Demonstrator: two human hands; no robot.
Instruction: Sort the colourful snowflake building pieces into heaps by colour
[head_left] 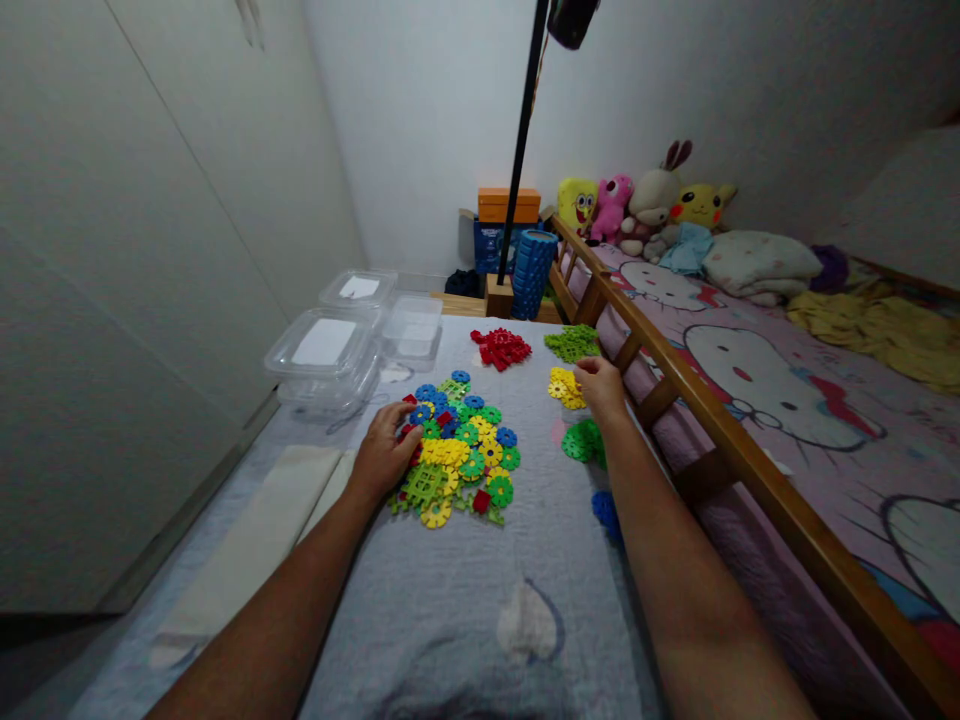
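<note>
A mixed pile of plastic building pieces (457, 450) lies on the cloth: notched discs in yellow, green and blue, light-green lattice pieces and some red ones. My left hand (384, 450) rests at its left edge, thumb and fingers apart, touching red and blue pieces. Over a small heap of yellow discs (564, 388), my right hand (600, 385) has thumb and forefinger drawn together; anything between them is hidden. Near it are a light-green heap (571, 343), dark-green discs (581, 440) and blue discs (604, 512), partly covered by my forearm. Red pieces (501, 348) form a heap farther back.
Clear plastic boxes (322, 350) with lids stand at the back left. A folded cream cloth (255, 540) lies along the left side. The wooden bed rail (660, 350) borders the right. Behind the table are a black lamp pole (521, 140) and a blue foam roller (533, 275).
</note>
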